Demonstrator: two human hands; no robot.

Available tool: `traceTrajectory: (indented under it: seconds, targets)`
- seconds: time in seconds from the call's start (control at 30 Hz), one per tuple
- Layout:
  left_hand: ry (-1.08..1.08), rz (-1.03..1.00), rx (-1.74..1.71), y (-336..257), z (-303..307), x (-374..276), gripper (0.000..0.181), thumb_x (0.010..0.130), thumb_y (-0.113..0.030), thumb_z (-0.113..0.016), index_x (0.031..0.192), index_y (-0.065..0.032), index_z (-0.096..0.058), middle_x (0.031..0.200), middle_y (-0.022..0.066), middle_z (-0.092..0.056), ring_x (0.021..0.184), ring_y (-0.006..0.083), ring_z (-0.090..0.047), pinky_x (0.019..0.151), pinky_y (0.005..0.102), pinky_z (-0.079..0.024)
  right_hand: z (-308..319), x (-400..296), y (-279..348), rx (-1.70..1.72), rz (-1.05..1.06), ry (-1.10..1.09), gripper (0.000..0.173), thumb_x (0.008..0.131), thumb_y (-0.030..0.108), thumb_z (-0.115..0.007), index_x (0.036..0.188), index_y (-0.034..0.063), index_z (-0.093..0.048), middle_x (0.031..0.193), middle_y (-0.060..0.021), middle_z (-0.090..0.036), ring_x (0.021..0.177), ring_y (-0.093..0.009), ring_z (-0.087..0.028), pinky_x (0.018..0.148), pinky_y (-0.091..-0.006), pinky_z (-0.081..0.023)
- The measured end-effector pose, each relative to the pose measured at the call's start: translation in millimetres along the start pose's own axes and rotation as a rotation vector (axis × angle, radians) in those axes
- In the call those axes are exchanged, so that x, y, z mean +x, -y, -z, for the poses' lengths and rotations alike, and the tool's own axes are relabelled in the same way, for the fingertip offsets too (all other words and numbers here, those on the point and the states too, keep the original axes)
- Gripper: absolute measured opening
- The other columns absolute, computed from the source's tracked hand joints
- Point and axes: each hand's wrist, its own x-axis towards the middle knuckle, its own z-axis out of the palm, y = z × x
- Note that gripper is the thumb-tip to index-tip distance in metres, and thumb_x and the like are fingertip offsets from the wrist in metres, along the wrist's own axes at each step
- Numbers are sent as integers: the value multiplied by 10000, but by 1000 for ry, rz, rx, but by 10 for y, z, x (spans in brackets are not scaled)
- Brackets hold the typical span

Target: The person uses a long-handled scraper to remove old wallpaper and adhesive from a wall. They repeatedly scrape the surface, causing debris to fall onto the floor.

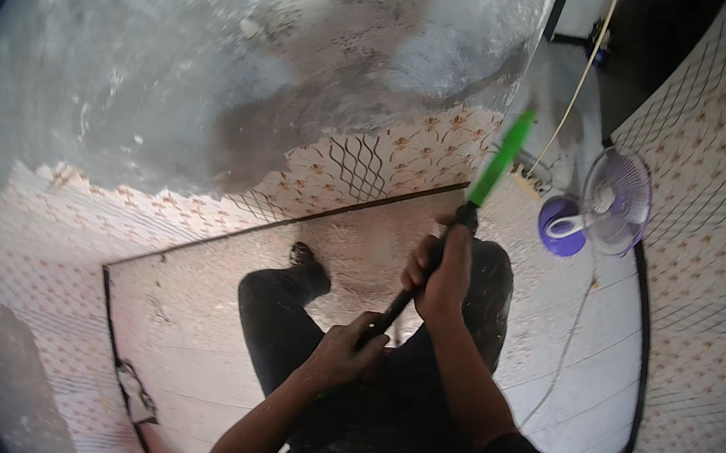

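Observation:
Both hands grip one long tool with a black handle and a green upper part (501,159), slanting from the lower middle up to the right. My left hand (346,351) is closed round the lower end of the black handle. Higher up, just below the green part, my right hand (446,275) holds the same handle. The green end overlaps the wall's right edge in the view; whether it touches cannot be told. Before me stands a wall with bare grey plaster (171,64) above and patterned covering (401,142) along its lower part, its border ragged.
A purple and white fan (616,201) stands on the floor at the right, its cord trailing beside my leg. A power strip (526,181) with a pale cable lies near it. Debris covers the floor (197,335). Patterned wall (714,273) bounds the right side.

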Motion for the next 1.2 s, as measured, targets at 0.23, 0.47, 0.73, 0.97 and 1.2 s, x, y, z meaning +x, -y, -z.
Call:
traceTrajectory:
  seconds: [0.23,0.47,0.73,0.97,1.2]
  targets:
    - [-61,-634,-168,-548,-158,329,474,982,-285,-608,1345,7,-524,1200,207,-619,1157,263,-627,963,375,-497,179,-542,1480,-774,547,-42,294,1082,371,-442,1014,91,-501,616,42,-395,491,-44,-387,423,-226,-297]
    - [17,-452,-878,-830,-244,1355,546,1051,-344,-531,1424,12,-352,1230,208,-606,1171,269,-618,978,370,-524,663,-816,1171,-1593,190,156,374,1031,219,-550,1317,-17,-506,774,-64,-589,681,-142,-539,611,-317,-450]
    - [-44,-155,-1380,-377,-128,2084,466,1026,-356,-570,1218,49,-444,965,191,-631,770,328,-726,718,414,-625,535,-998,1205,-1213,-399,318,757,899,-6,-646,1545,41,-254,881,-96,-608,699,-162,-617,618,-300,-525]
    - [-164,-104,-1561,-274,149,2683,531,971,-389,-666,1121,90,-490,879,167,-625,775,278,-715,732,380,-642,603,-2280,2477,-1199,45,-66,979,674,233,-942,1423,-98,-404,1145,-261,-633,748,-255,-711,556,-353,-613]
    - [-194,-161,-1779,-567,338,2666,551,958,-442,-673,1077,58,-473,843,146,-631,739,250,-715,695,372,-645,-84,-1550,1966,-863,1023,303,295,1023,353,-559,1160,93,-533,1209,-97,-509,1193,-259,-473,1104,-476,-367]
